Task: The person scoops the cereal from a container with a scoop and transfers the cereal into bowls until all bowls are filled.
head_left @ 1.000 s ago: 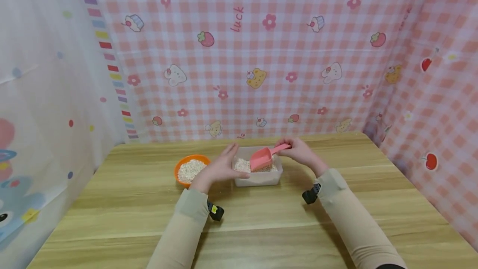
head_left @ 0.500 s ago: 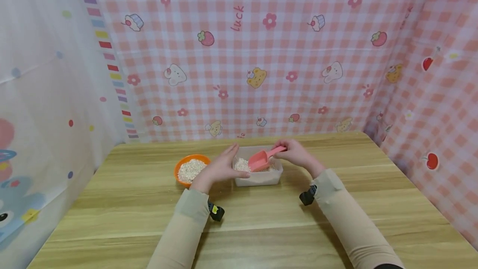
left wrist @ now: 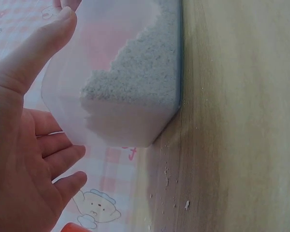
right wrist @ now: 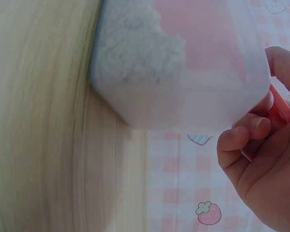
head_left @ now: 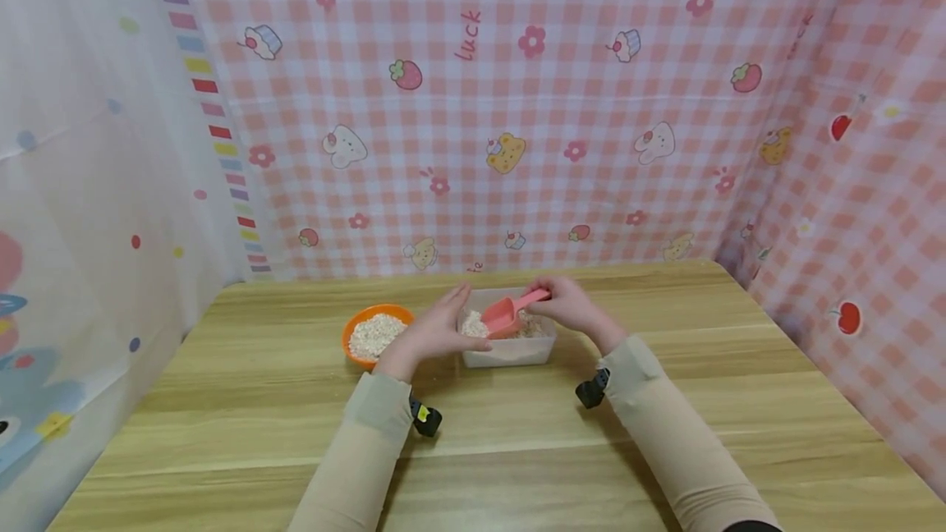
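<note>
Head view: gripping the scoop [head_left: 505, 316] by its handle with the right hand [head_left: 572, 306], fingers bent around it, and pointing its front leftward, down inside the tub [head_left: 510, 354]. Resting the left hand [head_left: 436, 331] about the left end of the same tub, apart from the other one, with thumb along the near side and fingers toward the far side, rather loose in look; cannot tell with how much pressure. In both wrist views, can follow the scoop only as a pink blur through the cloudy wall, just beside the slope of the grain [head_left: 473, 323]. Judging from this, seemingly busy with the scooping step, at the point of working into the grain; cannot tell how much, if anything, is already loaded. To the left, see also the bowl [head_left: 350, 338], holding grain too and partly hidden by the left arm, and, in left wrist view, a few crumbs [left wrist: 187, 205] on the table [left wrist: 246, 121]. For the next move, would probably need to go deeper under the grain, then to raise the scoop level and slowly, steadying the tub meanwhile with the left hand. Should be careful at the rim, so as not to spill.
</note>
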Tool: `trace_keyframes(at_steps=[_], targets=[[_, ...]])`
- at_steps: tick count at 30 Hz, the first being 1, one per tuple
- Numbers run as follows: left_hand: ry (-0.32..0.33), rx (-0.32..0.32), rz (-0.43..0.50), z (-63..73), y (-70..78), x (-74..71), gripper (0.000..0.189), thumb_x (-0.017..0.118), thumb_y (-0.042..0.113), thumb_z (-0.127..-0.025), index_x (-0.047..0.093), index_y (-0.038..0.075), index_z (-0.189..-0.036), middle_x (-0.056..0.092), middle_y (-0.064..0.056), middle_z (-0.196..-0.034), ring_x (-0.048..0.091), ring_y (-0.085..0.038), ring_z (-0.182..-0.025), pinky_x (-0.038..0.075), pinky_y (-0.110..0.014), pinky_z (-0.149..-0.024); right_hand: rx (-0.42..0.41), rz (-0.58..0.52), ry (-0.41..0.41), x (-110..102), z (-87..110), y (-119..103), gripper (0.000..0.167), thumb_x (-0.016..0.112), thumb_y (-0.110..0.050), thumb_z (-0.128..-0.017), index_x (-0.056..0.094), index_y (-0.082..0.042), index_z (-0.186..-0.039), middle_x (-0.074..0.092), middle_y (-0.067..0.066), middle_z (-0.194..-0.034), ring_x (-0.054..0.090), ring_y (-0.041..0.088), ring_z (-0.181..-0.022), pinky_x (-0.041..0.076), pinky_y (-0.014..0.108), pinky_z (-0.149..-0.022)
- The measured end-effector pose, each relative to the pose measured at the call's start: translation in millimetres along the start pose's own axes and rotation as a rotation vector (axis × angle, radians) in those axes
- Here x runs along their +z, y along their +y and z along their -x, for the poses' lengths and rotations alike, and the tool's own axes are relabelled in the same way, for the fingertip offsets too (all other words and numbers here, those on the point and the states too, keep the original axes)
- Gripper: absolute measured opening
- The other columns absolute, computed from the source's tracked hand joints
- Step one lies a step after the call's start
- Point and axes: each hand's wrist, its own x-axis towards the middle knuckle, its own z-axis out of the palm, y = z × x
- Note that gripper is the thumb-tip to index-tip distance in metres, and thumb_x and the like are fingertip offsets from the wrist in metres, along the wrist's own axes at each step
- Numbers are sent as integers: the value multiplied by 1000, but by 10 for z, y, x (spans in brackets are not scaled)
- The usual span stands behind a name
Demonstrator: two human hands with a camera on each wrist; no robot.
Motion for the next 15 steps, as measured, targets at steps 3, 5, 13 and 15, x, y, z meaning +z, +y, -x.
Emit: trace_keyframes(at_steps=[3,5,13,15], targets=[[-1,-7,2,-3,-1,-1,111,78,53,-75,14,10,-156,10,-5,-161,15,-24,-146,22,-43,-115,-10,14,17,45,-54,78,15,64,0,-84,65,8,-97,58,5,-74,45,12,-62,40,24,-58],[-1,-7,3,-4,-2,1,111,78,53,-75,14,10,-156,11,-7,-161,15,-24,-145,22,-44,-115,-11,17,24,75,-106,182,13,65,-2,-84,66,5,-95,57,4,-73,45,13,-62,40,25,-58],[4,-3,-1,-3,1,2,110,77,52,-77,14,10,-156,11,-8,-161,16,-26,-145,22,-45,-114,30,-13,66,158,-107,228,10,64,-3,-85,65,2,-93,53,3,-69,43,13,-59,38,25,-56],[4,1,-2,-7,3,2,110,77,52,-77,13,9,-156,11,-9,-161,16,-26,-145,22,-45,-115,35,-9,79,171,-100,219,9,64,-4,-86,65,2,-93,52,2,-68,42,13,-58,37,26,-55]])
